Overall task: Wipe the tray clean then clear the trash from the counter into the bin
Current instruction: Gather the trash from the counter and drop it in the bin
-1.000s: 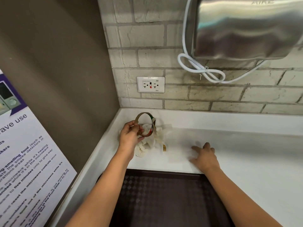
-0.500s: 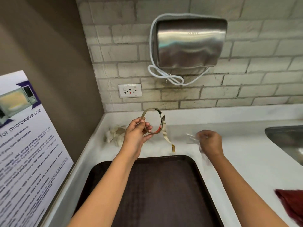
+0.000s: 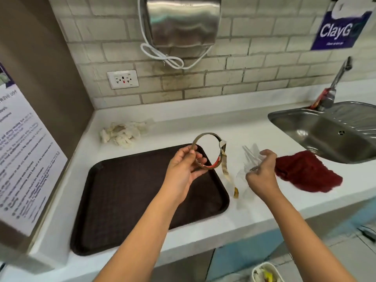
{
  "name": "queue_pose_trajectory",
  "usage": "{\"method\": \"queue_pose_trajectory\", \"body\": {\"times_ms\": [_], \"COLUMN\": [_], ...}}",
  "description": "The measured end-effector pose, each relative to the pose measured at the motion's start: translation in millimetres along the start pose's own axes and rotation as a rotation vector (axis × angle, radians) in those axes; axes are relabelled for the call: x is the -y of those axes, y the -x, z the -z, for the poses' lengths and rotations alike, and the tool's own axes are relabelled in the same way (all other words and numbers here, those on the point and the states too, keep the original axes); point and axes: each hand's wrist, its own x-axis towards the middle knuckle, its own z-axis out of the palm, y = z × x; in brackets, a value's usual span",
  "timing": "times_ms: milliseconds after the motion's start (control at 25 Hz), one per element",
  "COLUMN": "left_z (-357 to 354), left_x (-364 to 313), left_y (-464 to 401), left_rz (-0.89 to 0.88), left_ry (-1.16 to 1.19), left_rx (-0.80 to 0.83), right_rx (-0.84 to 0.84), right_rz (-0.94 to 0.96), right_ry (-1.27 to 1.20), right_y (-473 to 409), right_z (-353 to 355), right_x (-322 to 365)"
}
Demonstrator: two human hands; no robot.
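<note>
While left hand (image 3: 184, 169) pinches cardboard ring (image 3: 207, 150) above tray's (image 3: 122, 200) far right corner, loose strip (image 3: 225, 171) dangles off ring toward counter (image 3: 254, 123). Right hand (image 3: 262, 176), right of tray, curls round clear plastic wrapper (image 3: 249, 157). Risk: strip snags tray edge, or slippery wrapper slides from fingers. Ring stands on edge, opening facing viewer; strip's long axis near vertical. Crumpled tissue (image 3: 124, 133) waits behind tray. Bin (image 3: 264, 273) sits below counter, right of tray.

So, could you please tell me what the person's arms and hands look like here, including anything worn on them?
Both forearms are bare, with no sleeves in view. The left hand and the right hand wear no gloves; no watch or bracelet shows.
</note>
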Motion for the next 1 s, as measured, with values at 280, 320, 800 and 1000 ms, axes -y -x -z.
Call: {"method": "queue_pose_trajectory", "body": {"times_ms": [280,320,800,1000], "left_z": [-38.9,-43.3,-94.5,-96.1], "left_x": [62.8,74.7,306.4,407.6], "left_y": [48.6,53.7,111.4,106.1], "left_rz": [0.083,0.104,0.516,0.628], "left_ry": [-0.064,-0.077,-0.240,-0.323], "left_rx": [0.079,0.085,-0.149,-0.268], "right_rx": [-0.193,-0.225,-0.266,-0.196], "right_rz": [0.197,0.179,-0.344,-0.505], "right_ry": [-0.049,-0.077,-0.058,0.018], "right_y": [66.9,73.8,137.4,172.6], "right_z": [50.7,60.4,195.3,208.0], "right_x": [-64.4,-78.0,-282.8,-389.3]}}
